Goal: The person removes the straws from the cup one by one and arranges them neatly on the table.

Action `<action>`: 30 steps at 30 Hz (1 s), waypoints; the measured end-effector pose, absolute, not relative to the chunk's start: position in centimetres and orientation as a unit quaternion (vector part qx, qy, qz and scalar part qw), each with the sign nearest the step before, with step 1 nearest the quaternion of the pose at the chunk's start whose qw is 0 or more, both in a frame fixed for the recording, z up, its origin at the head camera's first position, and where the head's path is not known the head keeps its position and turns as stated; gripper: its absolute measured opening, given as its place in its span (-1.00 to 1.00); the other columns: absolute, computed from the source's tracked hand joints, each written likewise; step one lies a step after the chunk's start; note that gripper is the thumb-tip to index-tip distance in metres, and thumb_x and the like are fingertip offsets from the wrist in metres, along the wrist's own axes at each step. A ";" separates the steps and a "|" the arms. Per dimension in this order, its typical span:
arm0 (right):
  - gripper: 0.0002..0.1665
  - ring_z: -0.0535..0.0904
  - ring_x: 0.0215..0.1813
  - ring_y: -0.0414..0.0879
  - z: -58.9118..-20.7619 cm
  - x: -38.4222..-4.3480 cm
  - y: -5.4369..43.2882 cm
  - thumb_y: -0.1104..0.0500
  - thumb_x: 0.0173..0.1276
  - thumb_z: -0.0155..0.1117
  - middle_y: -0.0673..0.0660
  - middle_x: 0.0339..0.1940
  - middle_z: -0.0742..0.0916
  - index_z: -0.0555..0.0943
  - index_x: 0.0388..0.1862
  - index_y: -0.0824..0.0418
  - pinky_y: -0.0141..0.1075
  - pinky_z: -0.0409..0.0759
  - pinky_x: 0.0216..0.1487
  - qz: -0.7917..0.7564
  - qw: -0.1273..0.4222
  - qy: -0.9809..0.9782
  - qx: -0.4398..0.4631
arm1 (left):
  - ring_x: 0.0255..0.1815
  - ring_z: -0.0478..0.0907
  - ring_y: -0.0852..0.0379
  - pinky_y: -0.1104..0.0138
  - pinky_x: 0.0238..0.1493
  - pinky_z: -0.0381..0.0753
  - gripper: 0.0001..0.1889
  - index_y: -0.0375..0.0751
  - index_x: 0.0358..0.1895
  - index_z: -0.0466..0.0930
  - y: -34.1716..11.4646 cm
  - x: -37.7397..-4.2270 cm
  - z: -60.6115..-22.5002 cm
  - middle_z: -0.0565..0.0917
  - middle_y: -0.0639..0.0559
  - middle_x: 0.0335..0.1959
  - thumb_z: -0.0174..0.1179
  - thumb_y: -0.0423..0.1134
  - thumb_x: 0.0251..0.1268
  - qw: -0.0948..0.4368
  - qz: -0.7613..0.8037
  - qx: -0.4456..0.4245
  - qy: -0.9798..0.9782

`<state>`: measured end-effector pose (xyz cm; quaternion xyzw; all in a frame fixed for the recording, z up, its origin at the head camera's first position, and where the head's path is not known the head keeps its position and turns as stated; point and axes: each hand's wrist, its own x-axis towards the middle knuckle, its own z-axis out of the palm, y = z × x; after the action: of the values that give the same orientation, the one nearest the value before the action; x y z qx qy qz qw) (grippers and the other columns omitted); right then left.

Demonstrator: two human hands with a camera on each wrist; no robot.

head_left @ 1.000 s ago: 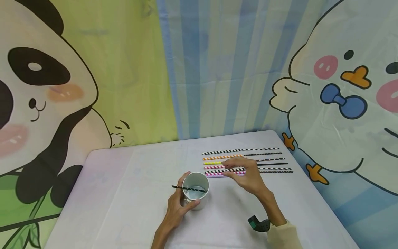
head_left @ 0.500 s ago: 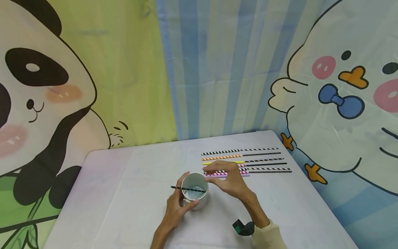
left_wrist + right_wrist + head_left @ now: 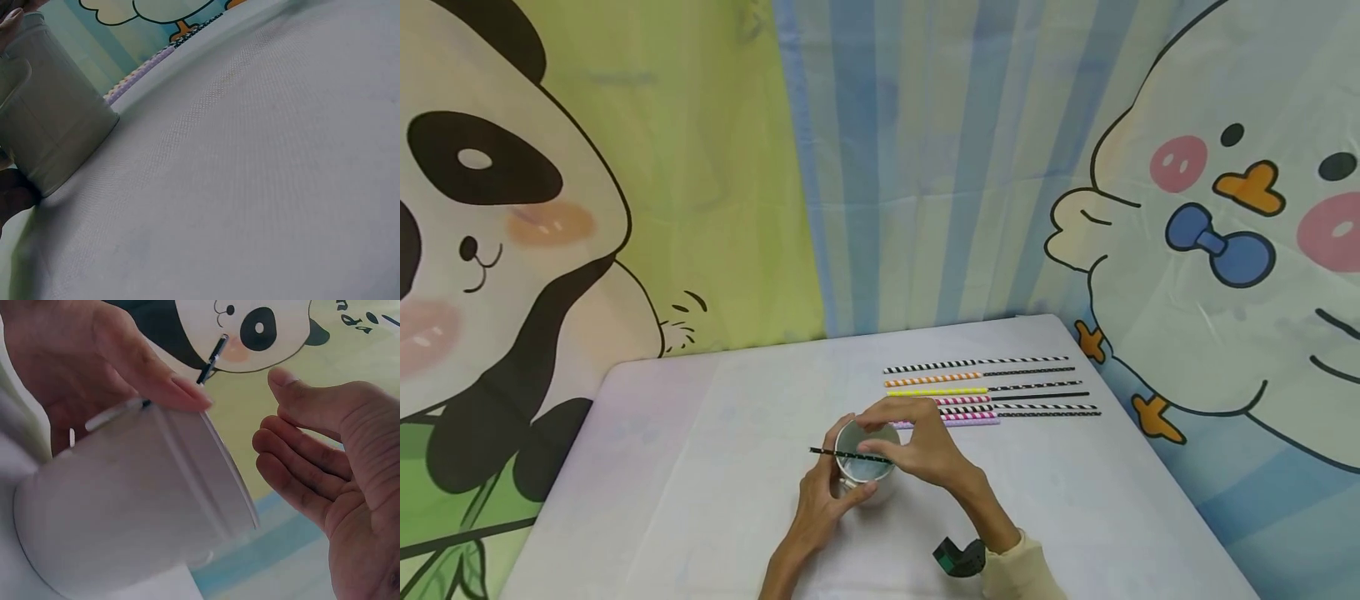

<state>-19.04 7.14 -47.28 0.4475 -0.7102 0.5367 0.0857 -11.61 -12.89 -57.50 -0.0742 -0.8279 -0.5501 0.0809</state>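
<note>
A white mug [image 3: 862, 472] stands on the table, and my left hand [image 3: 817, 500] grips it around the side. One black straw with white dots [image 3: 822, 452] leans in the mug, its upper end sticking out over the rim to the left. My right hand [image 3: 925, 447] hovers over the mug's mouth. In the right wrist view the thumb and fingers of that right hand [image 3: 350, 450] are apart, with nothing between them. The left wrist view catches the mug's wall [image 3: 62, 106] and only bits of the left hand's fingers.
Several patterned straws lie in rows behind the mug to the right, among them an orange striped straw [image 3: 932, 380], a yellow straw [image 3: 936, 391] and a purple straw [image 3: 973, 422]. A white cloth covers the table [image 3: 700, 467]. Printed curtains [image 3: 895, 167] hang behind it.
My right hand has moved left and slightly nearer, from above the rows of straws to over the mug. The left hand and the mug keep their place.
</note>
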 end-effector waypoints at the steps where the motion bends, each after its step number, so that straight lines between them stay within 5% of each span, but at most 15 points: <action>1: -0.69 0.85 -0.06 0.03 -47.3 -19.0 6.8 0.27 0.31 0.66 0.22 -0.11 0.91 0.85 0.01 0.33 -0.15 0.82 0.09 0.538 0.083 -0.709 0.448 | 0.38 0.66 0.09 0.14 0.29 0.66 -0.01 0.47 0.75 0.09 -12.9 -11.6 -57.4 0.58 0.18 0.55 0.45 0.10 0.32 0.079 -0.549 -0.071 -0.829; 7: -0.69 0.86 0.04 0.03 -47.5 -18.7 5.2 0.29 0.32 0.64 0.23 -0.04 0.91 0.84 0.02 0.34 -0.18 0.81 0.16 0.540 0.067 -0.701 0.461 | 0.28 0.70 0.01 0.06 0.25 0.61 -0.02 0.54 0.72 0.10 -13.0 -11.3 -57.2 0.74 0.03 0.33 0.44 0.10 0.28 0.067 -0.552 -0.056 -0.829; 15: -0.76 0.85 0.04 0.13 -47.7 -18.4 4.2 0.32 0.37 0.59 0.26 -0.06 0.90 0.85 -0.01 0.34 -0.16 0.81 0.15 0.537 0.046 -0.688 0.486 | 0.04 0.68 0.16 0.16 0.12 0.56 -0.04 0.45 0.72 0.15 -13.0 -11.2 -57.3 0.81 0.10 0.01 0.43 0.10 0.27 0.061 -0.554 -0.046 -0.829; 22: -0.78 0.85 0.05 0.03 -47.9 -18.4 3.8 0.30 0.39 0.57 0.18 -0.06 0.91 0.86 0.00 0.27 -0.25 0.79 0.19 0.511 0.051 -0.702 0.494 | 0.25 0.64 0.03 0.13 0.24 0.65 -0.08 0.11 0.71 0.24 -13.0 -11.1 -57.4 0.72 -0.04 0.27 0.42 0.08 0.30 0.058 -0.557 -0.050 -0.827; 30: -0.81 0.85 0.02 -0.10 -48.2 -18.3 3.2 0.32 0.37 0.59 0.06 -0.11 0.91 0.87 -0.06 0.17 -0.34 0.77 0.17 0.488 0.070 -0.714 0.497 | 0.53 0.53 -0.31 -0.24 0.47 0.58 -0.04 -0.13 0.71 0.22 -12.9 -11.0 -57.4 0.55 -0.22 0.55 0.41 0.11 0.33 0.053 -0.565 -0.051 -0.822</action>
<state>-18.26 3.24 -48.21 0.4966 -0.7143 0.4882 0.0702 -11.00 -12.91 -57.44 -0.0506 -0.8217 -0.5652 0.0531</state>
